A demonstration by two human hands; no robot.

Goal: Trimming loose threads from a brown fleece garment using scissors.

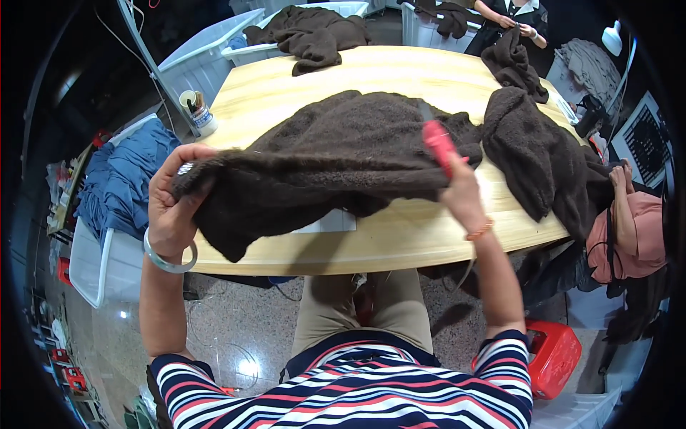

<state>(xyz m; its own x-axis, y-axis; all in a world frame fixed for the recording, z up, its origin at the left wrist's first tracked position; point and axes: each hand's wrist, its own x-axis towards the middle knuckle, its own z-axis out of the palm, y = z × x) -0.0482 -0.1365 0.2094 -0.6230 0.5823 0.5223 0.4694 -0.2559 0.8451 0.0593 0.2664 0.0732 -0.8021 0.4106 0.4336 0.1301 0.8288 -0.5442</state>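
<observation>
A dark brown fleecy garment (336,136) lies over the wooden table in front of me, its near edge lifted and drawn out sideways. At the left end of that edge, my left hand (175,204) is closed with the cloth between thumb and fingers. My right hand (461,189) grips a red-handled tool (439,143) at the garment's right end. A greyish part shows beyond the red handle, but blur hides the tool's exact kind. Whether the right fingers also hold cloth, I cannot tell.
More brown fleece (525,154) lies at right, near a pink-clad person's hands (622,175). Another person's hands (520,30) hold brown cloth at the far right. A brush jar (202,118) stands far left on the table (400,243). Bins (107,264) flank it; a red stool (554,357) stands below.
</observation>
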